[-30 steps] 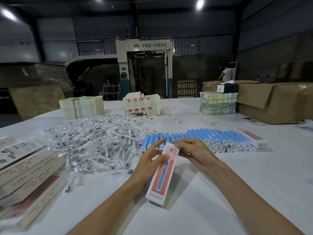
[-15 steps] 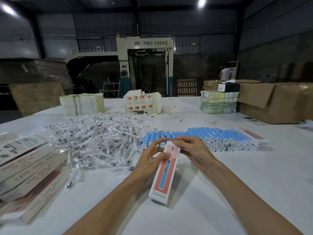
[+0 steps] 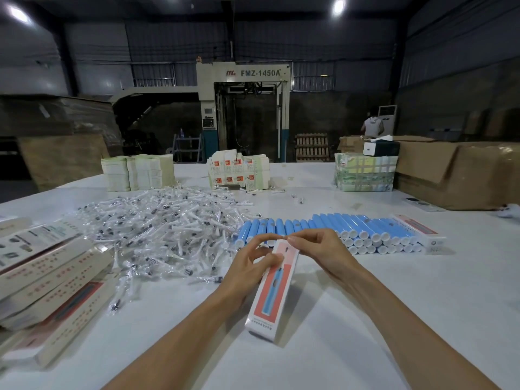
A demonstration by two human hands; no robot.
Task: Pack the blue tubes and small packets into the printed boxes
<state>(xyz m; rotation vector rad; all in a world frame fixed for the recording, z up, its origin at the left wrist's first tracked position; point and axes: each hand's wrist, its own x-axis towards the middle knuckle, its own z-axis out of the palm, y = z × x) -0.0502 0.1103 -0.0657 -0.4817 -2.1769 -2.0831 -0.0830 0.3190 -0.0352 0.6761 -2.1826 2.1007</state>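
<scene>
A long printed box (image 3: 274,288), white with a red face and a blue tube pictured on it, slants above the white table. My left hand (image 3: 247,266) grips its upper left side, thumb across the front. My right hand (image 3: 318,249) pinches the box's far end with its fingertips. Behind the hands lie stacked rows of blue tubes (image 3: 337,228) with white caps. A broad heap of small clear packets (image 3: 157,226) spreads to the left of the tubes. Another printed box (image 3: 419,230) lies at the right end of the tube rows.
Stacked printed boxes (image 3: 47,280) lie at the left table edge. At the back stand stacks of flat cartons (image 3: 138,171), a bundle of red-marked cartons (image 3: 239,170), a wrapped bundle (image 3: 363,173) and a big brown cardboard box (image 3: 455,173). A person stands far off.
The box has shifted slightly away from me and to the right. My right fingertips have closed down onto its far end, meeting my left fingers there.
</scene>
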